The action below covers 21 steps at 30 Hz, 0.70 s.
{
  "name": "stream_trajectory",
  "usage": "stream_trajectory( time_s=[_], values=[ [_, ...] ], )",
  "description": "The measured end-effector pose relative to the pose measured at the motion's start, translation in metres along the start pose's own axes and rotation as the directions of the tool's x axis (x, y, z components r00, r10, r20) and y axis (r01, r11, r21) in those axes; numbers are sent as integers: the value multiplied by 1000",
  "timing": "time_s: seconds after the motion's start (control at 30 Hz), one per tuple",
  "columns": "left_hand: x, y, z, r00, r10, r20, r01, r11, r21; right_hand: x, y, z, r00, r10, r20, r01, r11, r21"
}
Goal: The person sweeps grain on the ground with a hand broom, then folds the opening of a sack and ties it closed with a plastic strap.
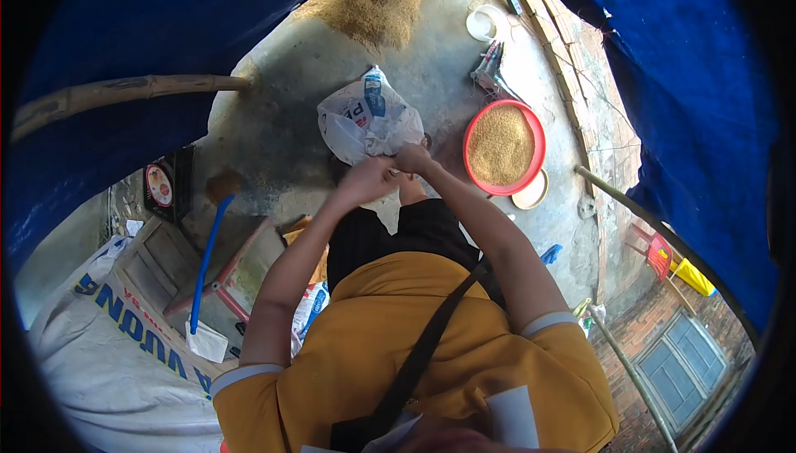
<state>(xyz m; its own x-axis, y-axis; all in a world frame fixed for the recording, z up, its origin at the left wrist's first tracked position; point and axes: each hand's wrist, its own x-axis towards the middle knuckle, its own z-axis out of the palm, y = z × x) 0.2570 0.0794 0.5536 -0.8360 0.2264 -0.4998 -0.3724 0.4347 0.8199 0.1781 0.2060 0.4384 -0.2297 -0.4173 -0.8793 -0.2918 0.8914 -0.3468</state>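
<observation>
Nearest the camera is the person's yellow shirt (pixel 390 345) with grey-edged short sleeves, crossed by a dark shoulder strap (pixel 423 345) that runs from the right shoulder down toward the near edge. Both bare arms reach away from the body and meet over the concrete floor (pixel 290 105). The left hand (pixel 367 179) is closed on the near edge of a white plastic sack (pixel 369 117) with blue printing; the right hand (pixel 412 159) grips the same sack just beside it, fingers curled into the gathered mouth. The sack sits on the floor directly beyond the hands, bulging and crumpled, roughly in the middle of the scene.

To the right of the sack lies a red round basin (pixel 503 146) filled with tan grain, and a small pale dish (pixel 531 192) touches its near rim. Farther off, a loose heap of grain (pixel 373 1) spreads on the floor, with a white bowl (pixel 485 22) to its right. On the left, a bamboo pole (pixel 124 92) crosses in front of blue tarpaulin (pixel 149 14). Near left, a big white sack with blue lettering (pixel 116 345) lies beside a blue-handled tool (pixel 207 254) leaning over a red-framed stand, and a weighing scale (pixel 160 185) stands beyond them.
</observation>
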Motion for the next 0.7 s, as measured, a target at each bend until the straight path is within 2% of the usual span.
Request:
stream_trajectory(
  time_s=[0.03, 0.07, 0.1, 0.13, 0.17, 0.2, 0.23, 0.27, 0.3, 0.33, 0.37, 0.43, 0.47, 0.5, 0.53, 0.6, 0.63, 0.67, 0.7],
  values=[
    [4, 6, -16, 992, -85, -97, 82, 996, -36, -3, 2, 5, 1000, -1, 3, 1, 1000, 3],
    [11, 8, -28, 966, -172, -192, 160, 984, -79, -8, 2, 11, 993, -38, -113, 45, 997, 64],
    [24, 5, -30, 937, -31, -348, 51, 998, 48, -12, 2, 16, 971, -65, -228, 95, 988, 121],
    [39, 1, -27, 870, 129, -475, -41, 981, 190, -15, -2, 16, 971, -67, -229, 96, 988, 120],
    [52, -2, -20, 869, 130, -477, -43, 981, 191, -17, -6, 14, 981, -8, -196, 33, 992, 125],
    [64, -6, -9, 895, 55, -443, 105, 938, 330, -19, -9, 12, 985, 52, -162, -32, 991, 127],
    [73, -11, -3, 907, -27, -420, 240, 852, 465, -16, -6, 14, 985, 52, -164, -31, 992, 125],
    [80, -19, -2, 907, -24, -421, 239, 852, 466, -13, -5, 17, 966, -42, -254, 81, 986, 145],
    [86, -27, -3, 949, -149, -278, 253, 886, 389, -7, 0, 22, 930, -129, -344, 193, 969, 156],
    [88, -33, -3, 960, -256, -114, 280, 907, 314, 2, 8, 29, 929, -127, -348, 191, 969, 158],
    [86, -40, -2, 961, -254, -111, 277, 907, 318, 11, 16, 36, 941, -161, -299, 209, 969, 135],
    [72, -50, -4, 987, -77, -141, 108, 969, 222, 20, 23, 38, 949, -198, -247, 233, 965, 119],
    [62, -56, -4, 987, -80, -141, 111, 968, 226, 25, 27, 36, 946, -301, -118, 322, 914, 247],
    [48, -55, -4, 978, -11, -208, 44, 987, 155, 27, 29, 35, 911, -412, -2, 381, 842, 382],
    [36, -55, -4, 959, 54, -277, -31, 996, 87, 16, 17, 26, 911, -412, -5, 382, 840, 385],
    [14, -57, -2, 941, 82, -329, -69, 996, 51, -7, -6, 4, 944, -214, 250, 134, 945, 299],
    [5, -58, 0, 916, 104, -388, -107, 994, 13, -8, -8, -1, 944, -213, 253, 133, 945, 299],
    [-2, -58, 2, 915, 99, -391, -103, 995, 11, -9, -11, -7, 901, -370, 226, 339, 926, 164],
    [-9, -59, 4, 898, 87, -430, -105, 994, -17, -6, -11, -10, 826, -518, 223, 527, 850, 23]
  ],
)
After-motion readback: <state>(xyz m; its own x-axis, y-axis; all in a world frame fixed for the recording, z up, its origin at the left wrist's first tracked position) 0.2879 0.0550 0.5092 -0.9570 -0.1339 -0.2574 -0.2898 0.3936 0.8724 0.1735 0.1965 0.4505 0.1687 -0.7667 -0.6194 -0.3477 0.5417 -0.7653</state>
